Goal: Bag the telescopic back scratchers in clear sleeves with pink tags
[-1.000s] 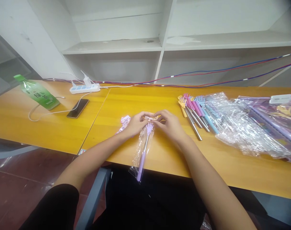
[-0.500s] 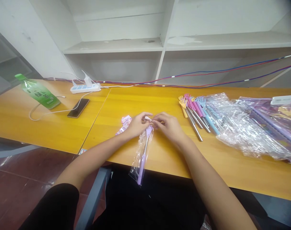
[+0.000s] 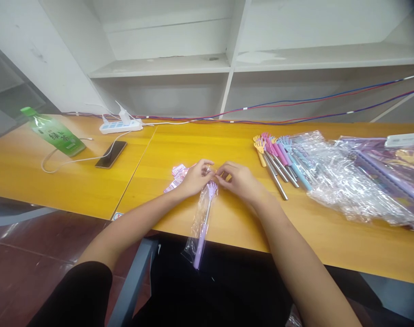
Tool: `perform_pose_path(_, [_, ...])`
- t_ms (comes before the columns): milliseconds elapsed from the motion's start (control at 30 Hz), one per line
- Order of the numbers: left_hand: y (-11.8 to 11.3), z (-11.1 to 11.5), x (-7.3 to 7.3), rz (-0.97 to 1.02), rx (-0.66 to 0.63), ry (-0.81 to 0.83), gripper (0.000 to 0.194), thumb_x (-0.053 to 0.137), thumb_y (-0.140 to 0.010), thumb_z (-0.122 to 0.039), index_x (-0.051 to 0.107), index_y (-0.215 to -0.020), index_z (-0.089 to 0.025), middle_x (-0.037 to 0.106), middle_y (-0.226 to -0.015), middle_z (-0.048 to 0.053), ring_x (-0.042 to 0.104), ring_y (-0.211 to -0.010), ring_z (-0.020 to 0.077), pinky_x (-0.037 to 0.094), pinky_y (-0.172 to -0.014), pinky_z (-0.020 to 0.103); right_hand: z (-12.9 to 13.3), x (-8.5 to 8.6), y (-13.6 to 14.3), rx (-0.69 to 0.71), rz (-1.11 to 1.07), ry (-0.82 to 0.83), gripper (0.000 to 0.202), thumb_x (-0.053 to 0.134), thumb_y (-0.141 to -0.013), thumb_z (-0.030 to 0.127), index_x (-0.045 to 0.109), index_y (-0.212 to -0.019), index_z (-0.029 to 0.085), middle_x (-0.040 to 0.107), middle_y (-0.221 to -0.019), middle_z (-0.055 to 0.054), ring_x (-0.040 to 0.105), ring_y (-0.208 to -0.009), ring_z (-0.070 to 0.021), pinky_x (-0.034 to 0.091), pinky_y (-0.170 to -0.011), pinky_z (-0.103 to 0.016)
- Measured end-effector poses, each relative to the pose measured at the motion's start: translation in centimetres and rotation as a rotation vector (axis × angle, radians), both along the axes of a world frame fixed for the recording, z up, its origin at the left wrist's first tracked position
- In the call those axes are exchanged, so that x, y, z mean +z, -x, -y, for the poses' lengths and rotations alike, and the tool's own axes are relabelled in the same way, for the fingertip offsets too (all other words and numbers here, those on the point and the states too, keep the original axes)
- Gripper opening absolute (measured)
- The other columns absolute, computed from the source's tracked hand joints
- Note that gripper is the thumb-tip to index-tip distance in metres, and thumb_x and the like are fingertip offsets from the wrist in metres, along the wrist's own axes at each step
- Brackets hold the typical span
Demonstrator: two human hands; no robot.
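Observation:
A purple back scratcher (image 3: 201, 243) with a metal shaft lies inside a clear plastic bag (image 3: 196, 222), its claw end on the table and its handle jutting past the front edge. At the bag's upper end, my left hand (image 3: 199, 176) pinches the plastic with thumb and fingers. My right hand (image 3: 236, 178) pinches the same end from the other side, fingertips almost meeting the left ones. Exactly how the bag's end lies between the fingers is hard to make out. Beside my left hand, partly behind it, is a small heap of pink printed packets or labels (image 3: 175, 180).
Several back scratchers (image 3: 278, 159) in yellow, pink and blue lie to the right, beside crumpled clear bags (image 3: 350, 186) and a purple package (image 3: 394, 168). At left are a green bottle (image 3: 57, 135), a phone (image 3: 111, 154) and a power strip (image 3: 121, 126). Cables run along the back.
My fingertips have drawn closer together at the bag's end, and the white bit seen between them is now mostly hidden. The bagged back scratcher has shifted slightly toward me.

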State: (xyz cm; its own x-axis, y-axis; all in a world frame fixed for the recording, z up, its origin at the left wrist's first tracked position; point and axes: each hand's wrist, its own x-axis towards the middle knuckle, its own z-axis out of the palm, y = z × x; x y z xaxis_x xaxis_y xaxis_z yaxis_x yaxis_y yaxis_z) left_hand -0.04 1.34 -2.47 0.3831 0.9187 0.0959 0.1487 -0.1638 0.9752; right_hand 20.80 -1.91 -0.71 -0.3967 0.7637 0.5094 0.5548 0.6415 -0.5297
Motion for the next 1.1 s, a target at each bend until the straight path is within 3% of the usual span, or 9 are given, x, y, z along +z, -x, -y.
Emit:
perform_pose_path(333, [-0.1,0.0,-0.3,0.092,-0.046,0.067,0.058,0.074,-0.073,-0.001,0.064,-0.128,-0.018,0.081,-0.108,0.008,0.078,-0.100,0.0188,0.059,-0.094,0.032,0.1,0.0,-0.2,-0.058,0.079,-0.053,0.013,0.069,-0.103,0.032,0.068,-0.096,0.022,0.072,-0.098,-0.007,0.067,-0.070,-0.0164,0.057,-0.070,-0.033])
perform_pose_path(567, [0.0,0.4,0.5,0.084,-0.026,0.196,0.065,0.081,-0.077,-0.011,0.061,-0.138,-0.015,0.084,-0.112,0.013,0.081,-0.102,0.0232,0.060,-0.092,0.036,0.0,-0.3,-0.3,-0.097,0.200,-0.039,0.010,0.065,-0.104,0.028,0.068,-0.097,0.021,0.071,-0.100,-0.009,0.069,-0.075,-0.0189,0.057,-0.073,-0.034])
perform_pose_path(700, [0.3,0.2,0.5,0.102,-0.028,0.222,0.074,0.084,-0.080,-0.017,0.056,-0.148,-0.014,0.084,-0.119,0.014,0.080,-0.111,0.0256,0.057,-0.106,0.042,0.1,0.0,-0.4,-0.090,0.201,-0.015,0.013,0.066,-0.105,0.033,0.068,-0.100,0.021,0.071,-0.103,-0.008,0.070,-0.077,-0.0190,0.058,-0.076,-0.035])
perform_pose_path(833, [0.4,0.1,0.4,0.101,-0.054,0.261,0.074,0.080,-0.084,-0.016,0.054,-0.152,-0.010,0.083,-0.122,0.016,0.078,-0.121,0.0282,0.050,-0.118,0.047,-0.1,-0.5,-0.2,-0.125,0.238,0.006,0.009,0.070,-0.102,0.027,0.067,-0.096,0.020,0.071,-0.105,-0.009,0.070,-0.077,-0.0185,0.057,-0.074,-0.034])
perform_pose_path(1100, [0.2,0.2,0.5,0.055,-0.060,0.274,0.080,0.081,-0.084,-0.018,0.049,-0.157,-0.007,0.083,-0.122,0.018,0.079,-0.117,0.0291,0.051,-0.116,0.048,-0.2,-0.9,0.3,-0.174,0.291,0.042,0.006,0.065,-0.100,0.018,0.066,-0.094,0.020,0.071,-0.107,-0.010,0.070,-0.077,-0.0168,0.055,-0.073,-0.030])
